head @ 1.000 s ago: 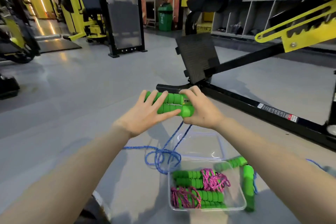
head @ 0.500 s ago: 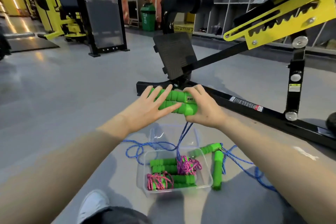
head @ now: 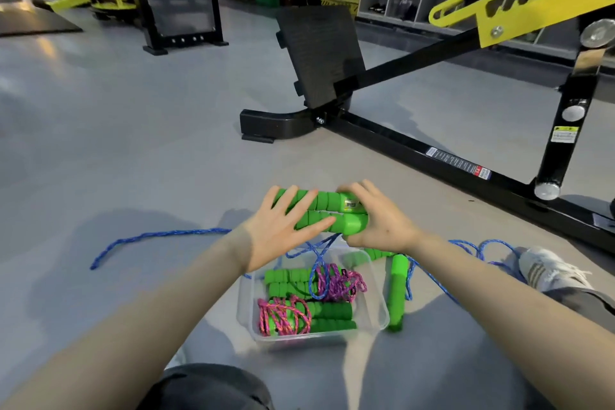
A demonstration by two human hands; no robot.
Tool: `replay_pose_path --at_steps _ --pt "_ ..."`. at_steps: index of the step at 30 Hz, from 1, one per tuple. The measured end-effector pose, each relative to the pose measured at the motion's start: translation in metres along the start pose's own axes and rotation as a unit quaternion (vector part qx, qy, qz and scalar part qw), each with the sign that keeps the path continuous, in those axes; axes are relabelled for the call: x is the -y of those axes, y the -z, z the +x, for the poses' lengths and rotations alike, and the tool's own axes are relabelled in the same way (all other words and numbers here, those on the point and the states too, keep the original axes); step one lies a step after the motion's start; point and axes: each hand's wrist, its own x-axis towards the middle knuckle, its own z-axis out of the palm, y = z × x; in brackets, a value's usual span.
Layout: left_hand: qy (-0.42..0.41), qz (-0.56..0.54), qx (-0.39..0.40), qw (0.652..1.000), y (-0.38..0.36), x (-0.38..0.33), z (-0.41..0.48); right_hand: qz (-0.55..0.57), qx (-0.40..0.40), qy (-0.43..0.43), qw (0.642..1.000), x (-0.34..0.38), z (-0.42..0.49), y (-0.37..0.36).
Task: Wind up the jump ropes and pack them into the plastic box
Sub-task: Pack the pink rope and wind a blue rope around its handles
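Above the far edge of the plastic box [head: 247, 304], the left hand [head: 279, 233] presses spread fingers on the paired green handles [head: 327, 213] and the right hand [head: 379, 226] grips their ends; risk: the loose blue rope [head: 159, 236], drooping into the box, may snag the packed pink ropes [head: 336, 281].

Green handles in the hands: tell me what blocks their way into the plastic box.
Nothing solid: the plastic box lies open just below the green handles. But their blue cord trails unwound over the floor, one loop hanging into the box, where pink-corded ropes already lie.
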Motion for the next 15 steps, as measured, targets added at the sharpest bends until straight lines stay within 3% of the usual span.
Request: replay_pose_path --at_steps 6,15 --pt "-0.021 -0.033 0.019 0.999 -0.002 -0.001 0.003 -0.01 0.03 0.002 0.999 -0.016 0.001 -0.005" --pt "-0.086 -0.03 -0.027 0.995 0.001 -0.006 -0.018 -0.028 0.107 0.046 0.993 -0.018 0.007 -0.005"
